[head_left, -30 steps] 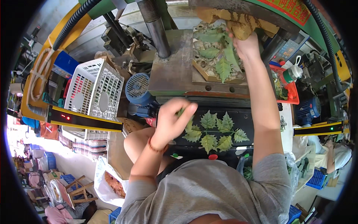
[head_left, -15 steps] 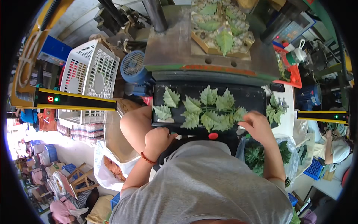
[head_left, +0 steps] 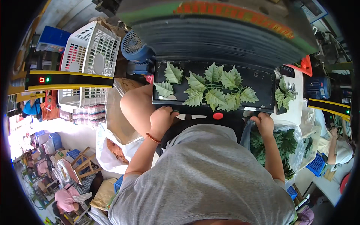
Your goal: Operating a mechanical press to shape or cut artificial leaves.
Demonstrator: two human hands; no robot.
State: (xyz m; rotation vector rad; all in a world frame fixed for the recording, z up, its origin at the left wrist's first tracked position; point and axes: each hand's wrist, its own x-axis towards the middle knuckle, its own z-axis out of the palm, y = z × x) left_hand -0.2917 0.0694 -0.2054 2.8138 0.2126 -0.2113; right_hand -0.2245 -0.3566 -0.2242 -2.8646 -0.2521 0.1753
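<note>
The fingers of your left hand (head_left: pixel 161 119) and right hand (head_left: pixel 265 124) are curled by the black tray's (head_left: pixel 267 83) near edge; I can't tell whether they pinch anything. Between them is a red button (head_left: pixel 218 116); beyond it, on the tray, lies the serrated green leaf sprig (head_left: pixel 215 96). Below your right fingers, a plastic bag (head_left: pixel 245 136) holds dark green leaves (head_left: pixel 283 144)
</note>
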